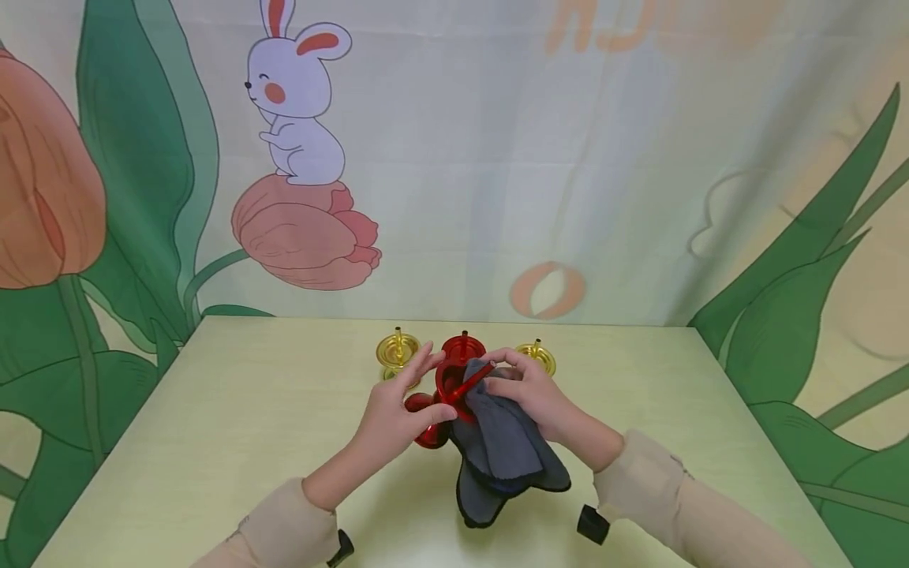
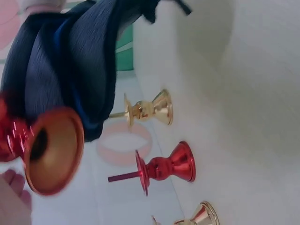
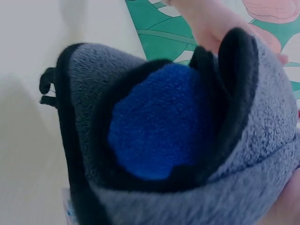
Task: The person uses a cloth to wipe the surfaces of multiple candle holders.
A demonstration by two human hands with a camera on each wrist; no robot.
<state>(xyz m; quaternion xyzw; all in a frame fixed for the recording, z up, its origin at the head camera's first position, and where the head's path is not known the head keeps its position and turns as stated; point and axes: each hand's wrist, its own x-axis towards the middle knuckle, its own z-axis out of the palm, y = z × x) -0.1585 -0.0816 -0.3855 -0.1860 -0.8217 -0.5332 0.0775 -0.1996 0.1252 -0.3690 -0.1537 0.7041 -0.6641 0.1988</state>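
Observation:
A red, shiny candlestick [image 1: 449, 383] is held between both hands over the table, tilted, its spike pointing up and right. My left hand [image 1: 398, 406] grips it, thumb and fingers spread across its dish. In the left wrist view its flared base [image 2: 55, 152] shows a hollow, gold-coloured underside. My right hand [image 1: 533, 394] grips a grey cloth [image 1: 504, 434] with black edging against the candlestick's dish. The cloth hangs down in folds toward the near side. In the right wrist view its blue side [image 3: 157, 122] shows inside a fold and hides the candlestick.
Behind the hands stand a gold candlestick [image 1: 398, 347] on the left, a red candlestick [image 2: 171, 163] in the middle and another gold candlestick [image 1: 537, 353] on the right. The pale table [image 1: 248, 410] ends at a printed curtain [image 1: 454, 197] with a rabbit and tulips.

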